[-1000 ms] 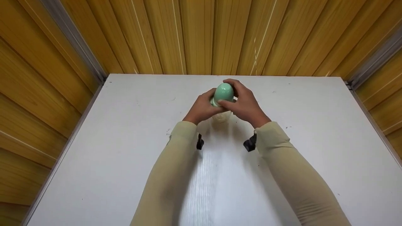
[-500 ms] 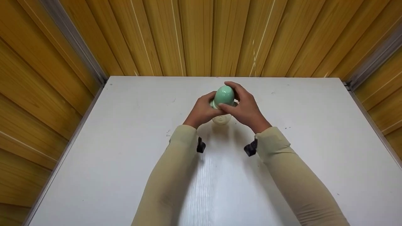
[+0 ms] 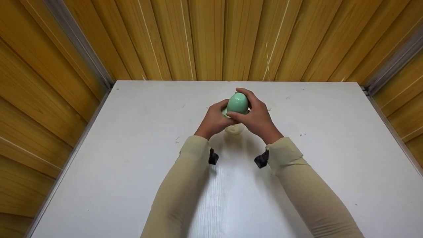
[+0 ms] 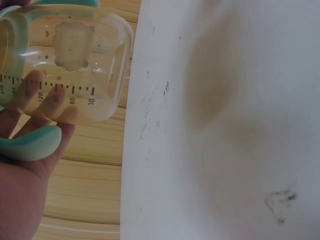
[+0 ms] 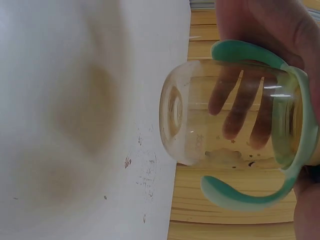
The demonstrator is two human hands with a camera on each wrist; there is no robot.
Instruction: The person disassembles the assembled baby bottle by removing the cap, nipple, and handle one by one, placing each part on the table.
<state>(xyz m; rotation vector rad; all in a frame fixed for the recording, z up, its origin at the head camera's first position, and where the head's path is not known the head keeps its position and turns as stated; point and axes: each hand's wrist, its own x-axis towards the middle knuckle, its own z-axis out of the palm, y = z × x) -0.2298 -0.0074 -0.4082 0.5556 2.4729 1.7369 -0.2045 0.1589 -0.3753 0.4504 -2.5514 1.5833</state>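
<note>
A clear baby bottle (image 4: 75, 65) with measuring marks and green side handles is held above the table, its round base (image 3: 234, 129) showing below the hands in the head view. My left hand (image 3: 215, 118) grips the bottle's body near the collar; its fingers show through the clear wall in both wrist views. My right hand (image 3: 258, 115) holds the glossy green domed cap (image 3: 237, 103) on top, thumb on the near side and fingers on the far side. In the right wrist view a curved green handle (image 5: 240, 196) stands out from the bottle. The cap's lower edge is mostly hidden by the hands.
A white table (image 3: 132, 158) with small scuff marks lies under the arms. Yellow wood-look panels (image 3: 211, 39) rise behind it and at both sides, with grey metal posts (image 3: 79, 43) in the corners. Small black devices (image 3: 262, 160) sit at both wrists.
Both hands and the bottle have come slightly lower in the head view, and the view itself has shifted a little. Both hands keep their hold on the bottle and cap.
</note>
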